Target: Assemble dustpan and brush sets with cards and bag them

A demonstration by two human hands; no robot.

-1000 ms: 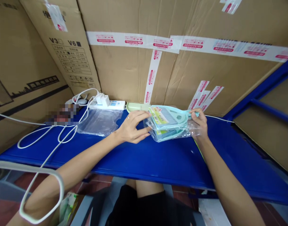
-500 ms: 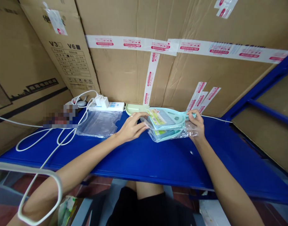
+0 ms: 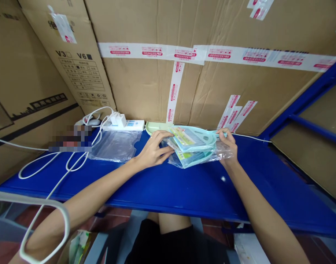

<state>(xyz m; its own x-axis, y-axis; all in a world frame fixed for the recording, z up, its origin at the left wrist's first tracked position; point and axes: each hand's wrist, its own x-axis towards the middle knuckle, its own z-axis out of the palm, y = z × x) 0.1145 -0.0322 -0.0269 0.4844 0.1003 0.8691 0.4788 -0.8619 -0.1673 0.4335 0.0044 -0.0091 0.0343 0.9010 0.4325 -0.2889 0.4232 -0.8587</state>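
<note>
Over the blue table, a light-blue plastic dustpan (image 3: 196, 138) with a yellow-green label card lies flat above a second light-blue piece (image 3: 198, 158). Clear plastic wrap (image 3: 221, 151) surrounds them at least in part. My right hand (image 3: 228, 145) is closed on the handle end, with wrap bunched against the palm. On the other side, my left hand (image 3: 156, 149) pinches the near left edge of the wrapped dustpan between thumb and fingers. Behind that hand, a pale green dustpan-like piece (image 3: 158, 127) is partly hidden.
A flat clear plastic bag (image 3: 113, 146) lies left on the blue table (image 3: 168, 187). Behind it sits a white power strip (image 3: 136, 125) with a plugged-in adapter. White cables (image 3: 58, 183) loop across the left side and over my left forearm. Taped cardboard (image 3: 140, 84) walls the back.
Both hands keep hold of the dustpan, which has barely moved. The wrap at its left edge has spread slightly toward the left and near side.
</note>
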